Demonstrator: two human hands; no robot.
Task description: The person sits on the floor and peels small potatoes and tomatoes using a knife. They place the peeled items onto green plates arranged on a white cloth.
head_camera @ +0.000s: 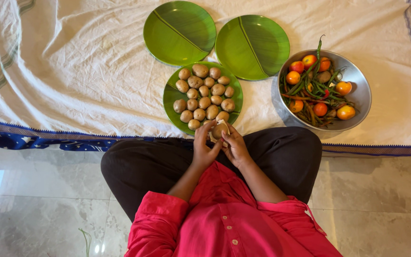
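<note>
Now peeling: left hand and right hand, fingers pinching one potato just below the heaped green plate, next probably turning it carefully.

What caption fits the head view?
Both hands, left hand and right hand, hold a potato beside a green plate of potatoes.

A glossy floor of large pale grey marbled tiles is seen, crossed by thin grout lines. Bright light is reflected in it at the lower left, as from a window. A creased off-white cloth is spread over the floor beyond, edged with a dark blue starred border and faint stripes.
</note>
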